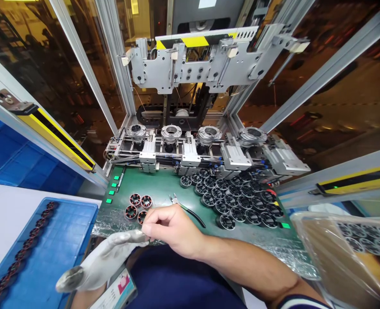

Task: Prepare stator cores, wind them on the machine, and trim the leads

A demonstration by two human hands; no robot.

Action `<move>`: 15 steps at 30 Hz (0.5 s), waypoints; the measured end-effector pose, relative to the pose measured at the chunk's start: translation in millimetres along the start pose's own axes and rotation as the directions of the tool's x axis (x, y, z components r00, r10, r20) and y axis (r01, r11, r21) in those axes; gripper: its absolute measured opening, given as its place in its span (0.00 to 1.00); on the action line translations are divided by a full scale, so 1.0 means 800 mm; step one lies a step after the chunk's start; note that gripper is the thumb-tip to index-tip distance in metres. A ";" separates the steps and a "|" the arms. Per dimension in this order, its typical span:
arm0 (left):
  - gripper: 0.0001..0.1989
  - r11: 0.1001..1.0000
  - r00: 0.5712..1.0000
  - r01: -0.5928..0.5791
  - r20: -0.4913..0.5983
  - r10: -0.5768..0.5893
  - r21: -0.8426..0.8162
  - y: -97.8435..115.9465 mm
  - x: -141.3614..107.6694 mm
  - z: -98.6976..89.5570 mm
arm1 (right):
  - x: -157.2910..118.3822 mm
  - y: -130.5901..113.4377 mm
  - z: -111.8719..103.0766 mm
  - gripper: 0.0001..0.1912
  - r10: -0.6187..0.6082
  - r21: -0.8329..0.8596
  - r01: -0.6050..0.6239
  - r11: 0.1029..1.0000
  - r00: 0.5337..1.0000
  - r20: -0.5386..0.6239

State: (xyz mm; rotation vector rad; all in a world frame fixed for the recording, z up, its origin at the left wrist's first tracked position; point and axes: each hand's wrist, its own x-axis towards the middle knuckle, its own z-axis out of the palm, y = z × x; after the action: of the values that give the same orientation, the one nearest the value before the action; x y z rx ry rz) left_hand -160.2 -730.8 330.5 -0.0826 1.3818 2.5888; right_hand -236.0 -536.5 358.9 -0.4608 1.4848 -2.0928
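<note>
Could not make out the exact contact between the bare, curled right hand point(172, 227) and the fingertips of the grey-stained white fabric glove point(113, 249). Saw only part of the lowest small black-and-copper-red ring point(140, 216), covered by that hand. Lost the long blue plastic tray point(70, 231) past the picture's lower left and the clear-plastic-covered brown container point(331, 253) past its right. Could not read the white-and-pink badge card point(117, 292), cut off below.

Left hand point(104, 255): white glove point(95, 262), soiled at the thumb tip, fingers extended. Right hand point(172, 227): bare, pinching the glove's fingertips. Green table point(164, 182): four red-wound rings point(127, 212) at left, pliers point(191, 211) central, black rings point(222, 207) clustered right. Blue tray point(66, 240), far left: a row of similar wound parts point(34, 232).
</note>
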 end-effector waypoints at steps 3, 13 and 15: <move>0.30 0.996 0.999 0.041 -0.021 -0.039 0.075 0.002 -0.013 -0.013 | -0.002 0.001 0.001 0.14 0.007 0.017 -0.007 1.000 1.000 -0.005; 0.31 0.963 0.998 0.031 -0.055 -0.017 0.266 -0.013 -0.022 -0.045 | -0.002 0.006 0.006 0.12 -0.083 -0.079 0.077 0.994 0.994 -0.075; 0.33 0.953 0.999 0.035 -0.050 -0.021 0.300 -0.017 -0.013 -0.048 | -0.005 0.015 0.002 0.12 -0.193 -0.178 0.171 0.969 0.975 -0.114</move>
State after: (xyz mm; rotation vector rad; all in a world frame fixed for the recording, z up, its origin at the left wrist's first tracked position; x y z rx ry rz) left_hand -149.2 -756.9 299.2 -0.1140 1.7606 2.3350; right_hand -229.5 -538.7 348.2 -0.5508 1.7627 -2.1838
